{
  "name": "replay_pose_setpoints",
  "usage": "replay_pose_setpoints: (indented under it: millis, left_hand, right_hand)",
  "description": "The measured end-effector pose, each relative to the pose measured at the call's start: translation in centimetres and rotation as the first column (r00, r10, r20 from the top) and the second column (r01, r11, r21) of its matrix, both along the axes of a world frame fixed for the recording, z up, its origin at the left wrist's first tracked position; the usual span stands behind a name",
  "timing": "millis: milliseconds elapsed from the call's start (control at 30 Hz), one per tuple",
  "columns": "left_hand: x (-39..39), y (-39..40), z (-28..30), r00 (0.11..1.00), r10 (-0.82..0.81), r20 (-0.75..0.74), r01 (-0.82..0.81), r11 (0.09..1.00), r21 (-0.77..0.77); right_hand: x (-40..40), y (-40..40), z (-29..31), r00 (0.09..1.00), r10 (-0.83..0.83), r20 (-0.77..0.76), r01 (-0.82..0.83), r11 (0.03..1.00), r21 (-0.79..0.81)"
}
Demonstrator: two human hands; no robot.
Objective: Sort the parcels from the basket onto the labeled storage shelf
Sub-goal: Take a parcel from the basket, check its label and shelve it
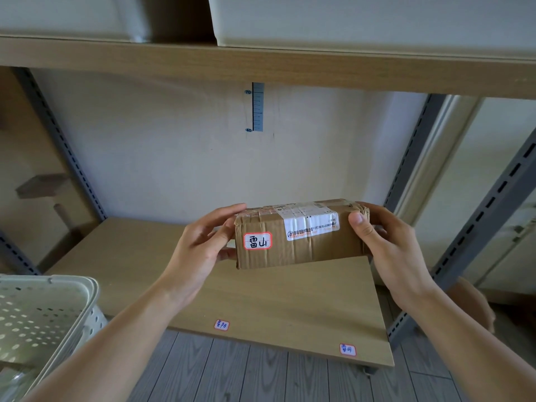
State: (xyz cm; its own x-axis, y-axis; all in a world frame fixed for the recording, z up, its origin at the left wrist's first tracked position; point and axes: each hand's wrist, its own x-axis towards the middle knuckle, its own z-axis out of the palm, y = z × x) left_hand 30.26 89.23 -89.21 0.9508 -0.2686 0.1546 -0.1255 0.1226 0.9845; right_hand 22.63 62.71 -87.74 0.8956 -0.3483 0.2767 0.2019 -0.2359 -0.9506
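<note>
A wooden shelf board sits low, close to a grey plank floor. Grey metal posts with rows of little slots hold the shelf up at the sides. Behind the shelf is a pale wall. A small grey ruler strip is stuck on the wall, with the numbers 70 and 60 on it. Above is another wooden board, and two pale boxes rest on top of it.

There is one parcel. It is a long brown cardboard box with tape and a white shipping sticker on it. It is up in the air above the low shelf board, tipped a little. A red-edged tag with two written characters is on its front.

Two hands hold the parcel, one at each end. The left hand grips the left end with the fingers wrapped around it. The right hand grips the right end, with the thumb on the front.

Two small red-edged labels are stuck on the front edge of the low board. One label is near the middle. The other label is near the right end, and its writing looks like the writing on the parcel's tag.

One pale basket with many holes sits at the lower left, beside the shelf.
</note>
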Motion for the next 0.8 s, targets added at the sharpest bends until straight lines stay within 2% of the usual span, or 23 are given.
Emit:
replay_pose_setpoints:
  millis: [133, 233, 400, 567, 800]
  left_hand:
    - [0.0, -0.2, 0.1, 0.993, 0.086, -0.079, -0.093, 0.992, -0.091]
    - [-0.2, -0.4, 0.4, 0.993, 0.091, -0.077, -0.097, 0.992, -0.076]
    - [0.0, 0.2, 0.8, 0.990, 0.095, -0.100, -0.112, 0.978, -0.174]
    - [0.3, 0.7, 0.4, 0.989, 0.139, -0.055, -0.145, 0.981, -0.131]
    - [0.1, 0.7, 0.7, 0.982, 0.176, -0.067, -0.183, 0.974, -0.131]
  right_hand:
    - [0.2, 0.0, -0.2, 0.998, 0.041, 0.038, -0.042, 0.999, 0.004]
    - [0.3, 0.0, -0.4, 0.995, 0.074, 0.060, -0.075, 0.997, 0.001]
    - [0.3, 0.0, -0.5, 0.989, 0.127, 0.077, -0.124, 0.991, -0.043]
    - [0.7, -0.1, -0.8, 0.989, 0.103, 0.105, -0.096, 0.993, -0.069]
    - [1.2, 0.0, -1.1, 0.988, 0.095, 0.125, -0.088, 0.994, -0.061]
